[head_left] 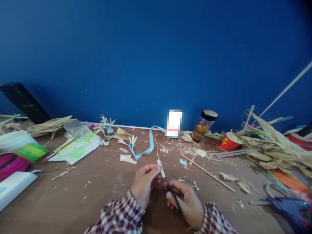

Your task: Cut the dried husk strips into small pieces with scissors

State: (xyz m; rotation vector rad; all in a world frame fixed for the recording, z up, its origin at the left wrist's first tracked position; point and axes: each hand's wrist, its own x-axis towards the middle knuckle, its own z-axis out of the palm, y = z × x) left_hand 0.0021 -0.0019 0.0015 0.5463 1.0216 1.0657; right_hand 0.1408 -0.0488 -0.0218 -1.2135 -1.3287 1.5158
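**Strip (161, 169) under scissors (171, 191), front centre**

Table (73, 195): brown top, littered with pale shavings. Husk pile (275, 152): heaped at far right, well apart from the work. Left hand (144, 183): thumb and fingers pinched on the strip, holding it upright just above the table near the front edge. Right hand (188, 204): clenched on the black scissors handles, with the blades running up to the strip's lower end and touching it. Whether the blades are parted cannot be told.

Step in hand, as judged: trimming the strip. Because the piece is narrow, a further cut would call for a firm pinch close to the blades, with fingertips kept off the cutting line.

Count:
- husk pile, one
- hands, two
- ribbon (149, 144), one, light blue, looped beyond the hands
- stick (207, 172), one, lying right of centre
- jar (204, 126), one, by the wall
- cup (230, 141), one, red, tipped on its side
- scissors, one pair
- strip, one
- blue scraps, three seen
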